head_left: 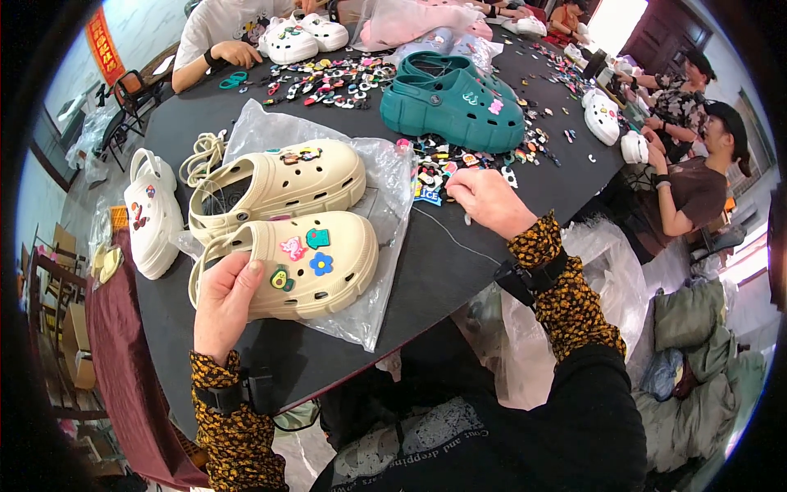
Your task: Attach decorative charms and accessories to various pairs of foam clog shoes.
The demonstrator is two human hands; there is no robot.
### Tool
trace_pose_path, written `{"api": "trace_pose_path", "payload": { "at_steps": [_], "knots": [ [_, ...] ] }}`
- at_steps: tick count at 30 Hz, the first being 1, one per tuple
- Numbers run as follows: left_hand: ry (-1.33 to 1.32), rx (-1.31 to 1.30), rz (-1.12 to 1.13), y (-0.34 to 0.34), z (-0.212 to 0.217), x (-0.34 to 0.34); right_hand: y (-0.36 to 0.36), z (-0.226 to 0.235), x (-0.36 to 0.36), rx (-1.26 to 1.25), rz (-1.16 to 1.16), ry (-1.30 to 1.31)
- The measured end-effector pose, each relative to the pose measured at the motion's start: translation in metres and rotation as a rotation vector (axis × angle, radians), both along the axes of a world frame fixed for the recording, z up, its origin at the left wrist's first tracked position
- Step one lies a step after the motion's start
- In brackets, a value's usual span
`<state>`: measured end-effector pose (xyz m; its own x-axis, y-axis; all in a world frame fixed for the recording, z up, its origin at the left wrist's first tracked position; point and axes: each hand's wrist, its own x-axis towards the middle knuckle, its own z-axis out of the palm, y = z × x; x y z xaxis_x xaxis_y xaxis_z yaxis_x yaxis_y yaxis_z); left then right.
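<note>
Left hand [221, 303]: gripping the near cream clog [340, 283] by its near side at the heel opening, thumb on top.
Right hand [492, 201]: between 2 and 3 o'clock from that clog, fingers curled in over the loose charms [426, 176]; I cannot tell whether they pinch anything.
Clog charms: 4 on the toe, a pink rabbit [293, 248], a green piece [317, 238], a blue flower [321, 263] and an avocado [281, 280].
Far cream clog [320, 189]: at 12 o'clock from its mate, on a clear plastic bag [388, 221].
Teal clogs [451, 111]: between 1 and 2 o'clock.
White clog [152, 217]: between 9 and 10 o'clock.
</note>
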<state>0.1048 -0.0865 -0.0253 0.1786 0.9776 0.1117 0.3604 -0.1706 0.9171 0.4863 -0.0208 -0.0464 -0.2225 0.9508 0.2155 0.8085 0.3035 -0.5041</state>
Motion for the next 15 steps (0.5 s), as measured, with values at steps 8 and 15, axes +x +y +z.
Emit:
{"api": "trace_pose_path", "payload": {
  "at_steps": [8,15],
  "knots": [
    [-0.004,0.0,-0.015,0.005,-0.001,0.003,0.006,0.003,0.002,-0.206,0.0,0.472],
    [0.003,-0.021,-0.007,0.005,-0.004,0.0,0.002,0.011,-0.01,-0.292,0.025,0.576]
  ]
}}
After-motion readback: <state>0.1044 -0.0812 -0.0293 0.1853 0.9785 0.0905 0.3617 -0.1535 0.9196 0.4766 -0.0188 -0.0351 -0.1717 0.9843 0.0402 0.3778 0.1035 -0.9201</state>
